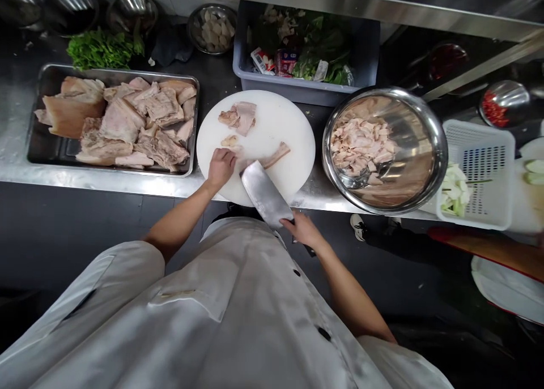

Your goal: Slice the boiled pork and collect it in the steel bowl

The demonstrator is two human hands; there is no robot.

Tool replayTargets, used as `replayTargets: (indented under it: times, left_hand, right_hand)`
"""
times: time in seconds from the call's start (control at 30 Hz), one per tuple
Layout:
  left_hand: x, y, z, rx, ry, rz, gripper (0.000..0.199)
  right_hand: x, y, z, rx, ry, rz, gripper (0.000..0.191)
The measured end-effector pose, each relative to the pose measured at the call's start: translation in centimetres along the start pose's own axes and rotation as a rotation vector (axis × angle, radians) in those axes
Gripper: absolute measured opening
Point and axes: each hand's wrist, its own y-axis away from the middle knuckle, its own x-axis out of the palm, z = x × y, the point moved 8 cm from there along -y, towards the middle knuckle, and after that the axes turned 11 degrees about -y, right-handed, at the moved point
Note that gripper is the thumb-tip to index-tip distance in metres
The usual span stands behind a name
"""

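Note:
My right hand [304, 230] grips the handle of a cleaver [266, 193], whose broad blade lies slanted over the near edge of a round white cutting board [297, 123]. On the board's left side, my left hand [221, 167] is closed with its fingers curled down; whatever they hold, if anything, is hidden. Just beyond those fingers is a small scrap of meat [230, 141]. A strip of meat [277, 154] lies past the blade's tip. Farther back on the board rests a larger chunk of cooked meat [244, 118].
Left of the board stands a metal tray [193, 123] of large meat pieces; to the right, a steel bowl [419, 168] holds cut meat. A grey bin [306, 96] with greens and packets sits behind. A white basket [504, 179] is farther right, near another person's shoe [358, 227].

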Motion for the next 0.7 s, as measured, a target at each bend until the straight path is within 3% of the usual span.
replayTargets:
  times: [0.13,0.3,0.37,0.5,0.7]
  left_hand:
    - [-1.5,-1.5,0.9,-0.062,-0.072,-0.077,0.018]
    - [-0.7,1.4,-4.7,0.237,0.077,0.121,0.025]
    - [-0.2,2.6,-5.9,0.26,0.106,0.154,0.028]
    - [0.4,3.2,-5.9,0.217,0.097,0.139,0.03]
    - [0.6,3.2,-5.5,0.208,0.096,0.14,0.031]
  right_hand:
    - [-2.3,3.2,-3.1,0.071,-0.141,0.123,0.022]
    - [-2.4,-0.5,-1.2,0.08,-0.239,-0.084,0.023]
    - [-1.8,-2.3,-0.6,0.096,-0.228,-0.124,0.023]
    - [-1.7,-3.7,-0.4,0.079,-0.152,-0.15,0.024]
    - [-2.0,-2.0,-0.8,0.046,-0.034,-0.165,0.023]
